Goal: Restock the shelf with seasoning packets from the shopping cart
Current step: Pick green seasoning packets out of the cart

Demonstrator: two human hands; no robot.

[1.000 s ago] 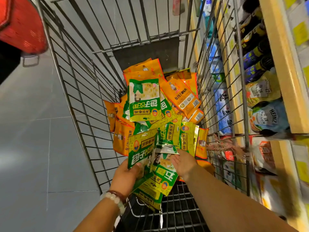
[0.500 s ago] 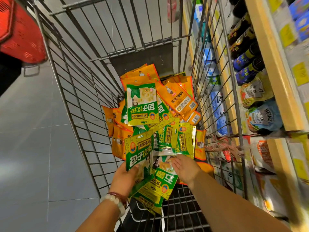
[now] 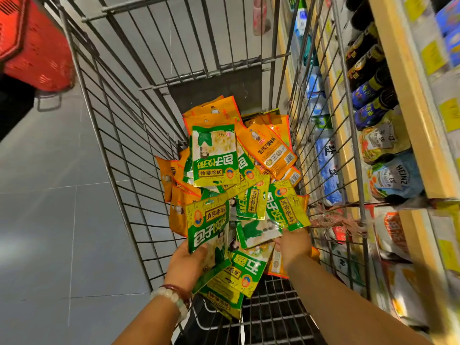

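Note:
A pile of green and orange seasoning packets (image 3: 231,165) lies in the wire shopping cart (image 3: 119,135). My left hand (image 3: 185,263), with a bead bracelet on the wrist, grips a fanned bunch of green packets (image 3: 209,230) at the near end of the cart. My right hand (image 3: 293,246) pinches the lower edge of another green packet (image 3: 286,207), which is lifted off the pile. The shelf (image 3: 408,95) runs along the right side of the cart.
The shelf holds dark bottles (image 3: 368,70), Heinz pouches (image 3: 395,180) and blue bags (image 3: 328,170) on lower tiers. A red basket (image 3: 32,46) sits at upper left. Grey tiled floor (image 3: 49,220) lies left of the cart.
My right hand has closed on a green packet and raised it from the pile. My left hand keeps its bunch. The view has shifted slightly.

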